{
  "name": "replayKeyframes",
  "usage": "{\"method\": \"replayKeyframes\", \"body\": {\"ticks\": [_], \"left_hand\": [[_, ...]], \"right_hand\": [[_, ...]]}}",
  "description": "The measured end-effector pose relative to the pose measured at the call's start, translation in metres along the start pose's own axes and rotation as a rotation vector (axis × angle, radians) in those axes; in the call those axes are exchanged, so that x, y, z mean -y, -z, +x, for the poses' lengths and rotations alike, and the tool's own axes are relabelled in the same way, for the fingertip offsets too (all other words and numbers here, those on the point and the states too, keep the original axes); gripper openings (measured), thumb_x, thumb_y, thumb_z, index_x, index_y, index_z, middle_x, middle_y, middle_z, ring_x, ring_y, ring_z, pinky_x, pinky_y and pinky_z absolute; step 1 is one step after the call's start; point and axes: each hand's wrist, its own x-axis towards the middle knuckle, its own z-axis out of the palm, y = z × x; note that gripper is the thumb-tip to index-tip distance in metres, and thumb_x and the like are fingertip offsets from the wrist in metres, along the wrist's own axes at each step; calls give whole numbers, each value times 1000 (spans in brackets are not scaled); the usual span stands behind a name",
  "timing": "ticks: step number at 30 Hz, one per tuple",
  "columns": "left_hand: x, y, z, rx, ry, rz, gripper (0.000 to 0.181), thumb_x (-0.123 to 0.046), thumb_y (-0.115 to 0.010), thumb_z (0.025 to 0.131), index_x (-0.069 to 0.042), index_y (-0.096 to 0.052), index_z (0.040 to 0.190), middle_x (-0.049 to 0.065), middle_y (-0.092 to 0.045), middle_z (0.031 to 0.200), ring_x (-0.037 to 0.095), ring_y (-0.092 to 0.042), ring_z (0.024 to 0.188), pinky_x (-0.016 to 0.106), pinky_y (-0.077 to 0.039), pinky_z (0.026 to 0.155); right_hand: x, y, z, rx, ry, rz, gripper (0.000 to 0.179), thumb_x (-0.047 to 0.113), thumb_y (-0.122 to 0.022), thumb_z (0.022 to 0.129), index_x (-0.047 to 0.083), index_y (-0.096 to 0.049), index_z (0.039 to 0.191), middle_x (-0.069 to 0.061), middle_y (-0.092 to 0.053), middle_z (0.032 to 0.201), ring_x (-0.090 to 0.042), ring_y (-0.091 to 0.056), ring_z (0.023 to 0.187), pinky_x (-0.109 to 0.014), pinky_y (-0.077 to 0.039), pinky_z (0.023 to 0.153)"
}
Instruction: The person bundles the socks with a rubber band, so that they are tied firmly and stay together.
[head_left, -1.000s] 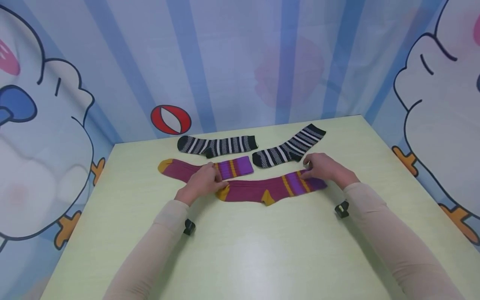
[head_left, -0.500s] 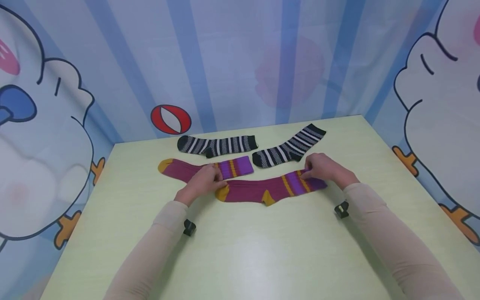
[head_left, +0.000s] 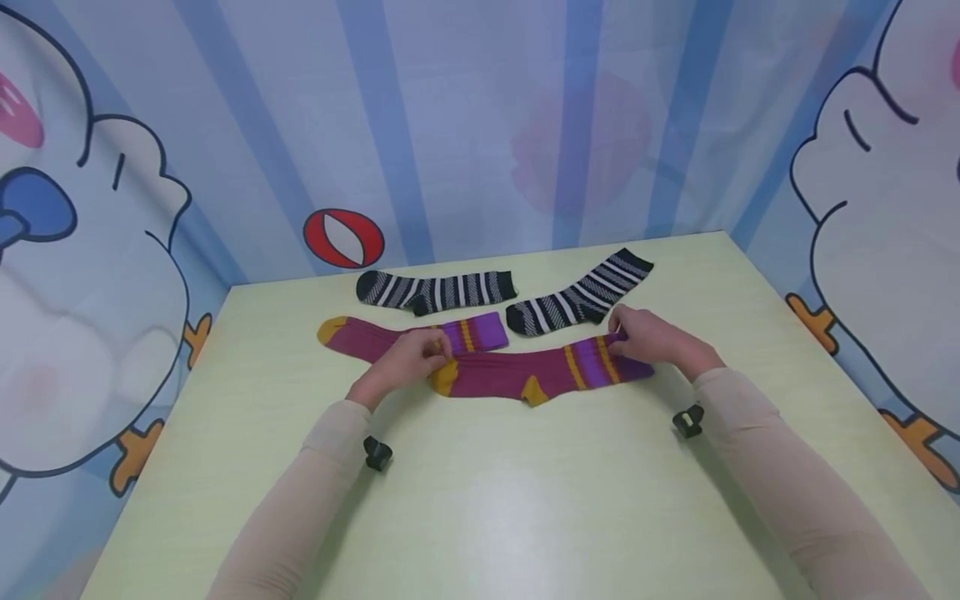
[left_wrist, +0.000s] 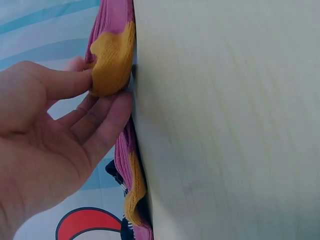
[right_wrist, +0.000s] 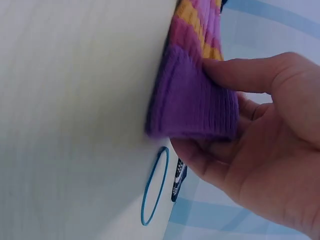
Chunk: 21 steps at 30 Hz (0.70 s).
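Observation:
A maroon sock (head_left: 510,375) with mustard toe and heel and a purple striped cuff lies lengthwise between both hands. At its toe, my left hand (head_left: 412,356) pinches the mustard tip (left_wrist: 112,67) between thumb and fingers. My right hand (head_left: 651,337) grips the purple cuff (right_wrist: 195,100), thumb on top and fingers beneath. Just behind lies a matching maroon sock (head_left: 360,340), its middle partly hidden by my left hand. In the left wrist view, a mustard patch (left_wrist: 134,192) of that second sock shows below my fingers.
Two black-and-white striped socks, one on the left (head_left: 457,292) and one angled on the right (head_left: 577,296), lie along the back of the pale table (head_left: 487,500). A thin blue loop (right_wrist: 146,200) shows near the right hand. A patterned backdrop (head_left: 480,125) stands behind.
The near maroon sock has shifted slightly away from me, its toe edge raised a little. My left fingers have moved slightly back with it; the other socks stay put.

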Motion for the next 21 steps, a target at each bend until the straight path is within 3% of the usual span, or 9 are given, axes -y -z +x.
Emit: {"method": "replayKeyframes", "body": {"ticks": [5,10,14,21], "left_hand": [[1,-1,-1,14,-6,19,18,-3,-53,101,-7,-71,97,5,-67,96,20,-56,81,30,-48,72],[2,-2,-2,37,25,13,8,-13,-68,95,-8,-70,101,3,-66,95,19,-56,82,30,-49,71],[2,-2,-2,37,21,19,16,-15,-76,89,-8,-69,102,3,-65,97,20,-55,86,30,-48,74],[2,-1,-3,39,11,13,21,-8,-79,85,-6,-68,103,6,-62,97,21,-51,88,30,-45,75]], "right_hand": [[-2,5,-5,-27,67,38,16,-8,-56,85,-1,-50,97,-10,-53,86,-25,-50,78,-40,-45,72],[-4,4,-4,-58,58,33,19,-12,-51,81,1,-63,85,-13,-63,91,-29,-56,87,-44,-47,78],[-6,2,-4,-68,64,24,28,-12,-52,81,-5,-71,101,-22,-66,109,-35,-58,101,-50,-48,89],[-6,3,-7,3,87,30,47,-13,-58,76,-11,-62,123,-26,-61,118,-36,-57,105,-50,-49,90]]}}
